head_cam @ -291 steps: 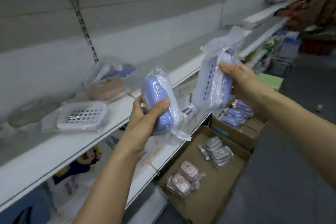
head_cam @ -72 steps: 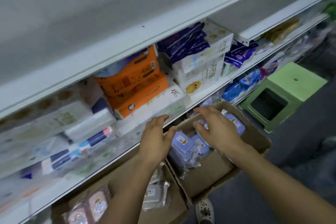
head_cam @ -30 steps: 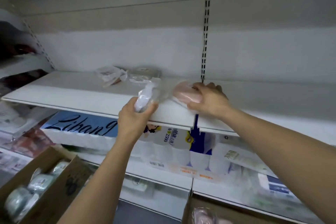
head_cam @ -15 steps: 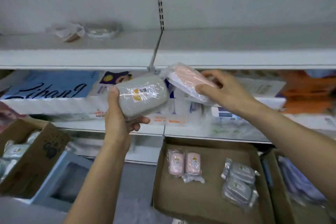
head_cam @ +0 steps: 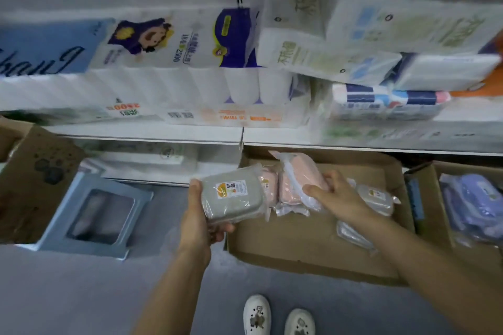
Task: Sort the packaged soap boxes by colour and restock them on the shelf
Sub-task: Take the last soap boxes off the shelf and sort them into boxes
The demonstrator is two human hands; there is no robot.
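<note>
My left hand (head_cam: 200, 221) grips a grey soap box (head_cam: 234, 197) in clear wrap, label up, at the left edge of an open cardboard box (head_cam: 307, 253) on the floor. My right hand (head_cam: 336, 197) holds a pink soap box (head_cam: 298, 181) in clear wrap over that cardboard box. Another pink soap box (head_cam: 268, 185) lies in the box behind the two held ones. Grey wrapped soap boxes (head_cam: 377, 197) lie at its right side, partly hidden by my right arm.
A second cardboard box (head_cam: 441, 215) at the right holds purple soap boxes (head_cam: 473, 207). A blue stool (head_cam: 92, 215) and a brown carton (head_cam: 35, 179) stand at the left. Shelves (head_cam: 168, 132) above carry tissue and toilet-paper packs (head_cam: 190, 73). My white shoes (head_cam: 277, 315) stand on grey floor.
Both hands came down from shelf height to the cardboard box on the floor, still holding the grey and pink soap boxes. The view tilted downward.
</note>
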